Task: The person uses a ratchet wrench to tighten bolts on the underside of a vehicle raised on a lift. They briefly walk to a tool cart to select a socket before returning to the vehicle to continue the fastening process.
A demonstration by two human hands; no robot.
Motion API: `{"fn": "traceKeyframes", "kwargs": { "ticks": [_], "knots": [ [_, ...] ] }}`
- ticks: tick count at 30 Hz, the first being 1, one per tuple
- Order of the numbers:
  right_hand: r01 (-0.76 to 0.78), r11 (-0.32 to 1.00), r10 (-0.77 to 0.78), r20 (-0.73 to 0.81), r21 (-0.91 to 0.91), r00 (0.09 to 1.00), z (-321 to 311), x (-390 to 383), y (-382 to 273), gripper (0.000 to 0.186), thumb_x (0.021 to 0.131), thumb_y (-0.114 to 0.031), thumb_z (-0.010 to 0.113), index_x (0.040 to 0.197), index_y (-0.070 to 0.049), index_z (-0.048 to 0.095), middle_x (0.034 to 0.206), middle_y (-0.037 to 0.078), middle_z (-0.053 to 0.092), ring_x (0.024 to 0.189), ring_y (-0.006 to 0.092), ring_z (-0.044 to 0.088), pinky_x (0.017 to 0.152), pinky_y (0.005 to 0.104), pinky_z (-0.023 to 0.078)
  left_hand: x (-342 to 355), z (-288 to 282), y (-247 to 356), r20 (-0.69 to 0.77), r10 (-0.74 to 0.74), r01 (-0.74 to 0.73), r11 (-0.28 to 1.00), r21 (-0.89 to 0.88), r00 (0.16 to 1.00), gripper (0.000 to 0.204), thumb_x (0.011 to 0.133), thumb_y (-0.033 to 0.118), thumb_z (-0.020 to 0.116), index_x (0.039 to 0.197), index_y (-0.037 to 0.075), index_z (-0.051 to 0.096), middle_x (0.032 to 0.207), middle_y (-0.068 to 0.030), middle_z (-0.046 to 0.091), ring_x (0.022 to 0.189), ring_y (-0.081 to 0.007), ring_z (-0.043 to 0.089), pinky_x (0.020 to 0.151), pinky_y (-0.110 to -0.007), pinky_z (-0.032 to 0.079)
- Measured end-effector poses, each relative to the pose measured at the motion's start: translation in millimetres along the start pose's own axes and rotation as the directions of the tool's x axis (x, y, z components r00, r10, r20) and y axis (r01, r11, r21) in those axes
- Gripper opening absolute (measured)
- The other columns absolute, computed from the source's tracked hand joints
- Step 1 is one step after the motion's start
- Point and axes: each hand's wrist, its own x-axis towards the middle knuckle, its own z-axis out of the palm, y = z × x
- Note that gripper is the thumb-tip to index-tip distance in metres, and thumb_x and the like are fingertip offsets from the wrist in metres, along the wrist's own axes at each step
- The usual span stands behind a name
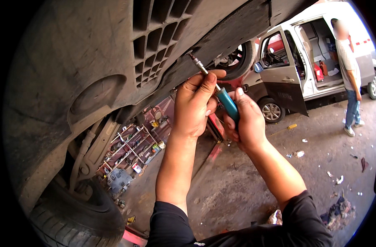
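Note:
Both of my hands are raised beneath a lifted car, on one socket driver (228, 103) with a teal handle and a silver metal shaft. My left hand (193, 103) pinches the shaft just below its socket end, thumb and fingers around it. Wrapped around the teal handle is my right hand (247, 119), its thumb lying along the side. The tool tilts up and to the left. Its tip meets the dark underbody panel (233, 31) in the picture, beside a slotted grille (159, 45); I cannot tell whether it touches a fastener.
A car wheel (79, 214) hangs at the lower left, with another wheel (241, 61) farther off. Red lift parts (216, 125) stand behind my hands. Beyond are a cluttered shelf rack (128, 146), a van (287, 78) with open doors, a standing person (350, 78) and floor litter.

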Motion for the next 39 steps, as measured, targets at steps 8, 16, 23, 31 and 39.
{"fn": "traceKeyframes", "kwargs": {
  "ticks": [8,16,23,31,39],
  "knots": [
    [0.436,0.715,-0.534,-0.025,-0.546,0.845,-8,-12,36,0.033,0.092,-0.014,0.068,0.115,0.002,0.051,0.088,0.002,0.06,0.08,0.0063,0.058,0.067,0.0188,0.047,8,3,-9,-0.091,0.037,-0.036,0.999,0.006,0.995,0.021,0.093,0.023,0.07,0.086,0.004,0.064,0.067,0.0035,0.055,0.047,-0.0009,0.037,0.041,-0.017,0.027],
    [-0.111,0.976,0.085,0.142,0.19,0.986,-18,-8,11,0.038,0.1,-0.042,0.049,0.102,-0.004,0.052,0.063,0.002,0.049,0.043,0.0153,0.047,0.038,0.0276,0.036,7,-7,-10,0.074,0.047,-0.049,0.999,0.023,0.996,0.031,0.1,0.03,0.057,0.098,0.0,0.065,0.071,-0.0013,0.058,0.046,-0.003,0.037,0.043,-0.019,0.027],
    [0.474,0.536,-0.555,0.132,-0.698,0.821,-20,-11,23,0.032,0.095,-0.024,0.065,0.109,0.003,0.056,0.069,0.009,0.057,0.059,0.0192,0.06,0.054,0.0311,0.048,6,2,-12,-0.022,0.046,-0.046,0.999,0.024,0.999,0.026,0.098,0.028,0.061,0.097,0.002,0.064,0.073,-0.0012,0.06,0.047,-0.0021,0.038,0.042,-0.018,0.027],
    [-0.049,0.999,0.049,0.014,0.01,0.999,-11,-12,10,0.049,0.102,-0.056,0.035,0.093,-0.009,0.047,0.056,0.0,0.043,0.038,0.0117,0.04,0.035,0.0241,0.033,-5,3,-14,0.157,-0.011,0.004,0.999,0.046,0.988,0.018,0.093,0.023,0.069,0.094,0.006,0.063,0.08,0.0011,0.062,0.047,-0.0007,0.037,0.042,-0.017,0.026],
    [0.116,0.965,-0.121,-0.006,-0.233,0.993,-15,-10,-5,0.037,0.102,-0.039,0.048,0.103,-0.002,0.054,0.062,0.006,0.053,0.04,0.0198,0.048,0.038,0.0301,0.039,-8,-2,-14,0.166,-0.006,-0.006,0.997,0.072,0.986,0.025,0.096,0.026,0.065,0.106,0.003,0.064,0.068,0.002,0.057,0.046,0.0,0.034,0.042,-0.017,0.024]
  ]
}}
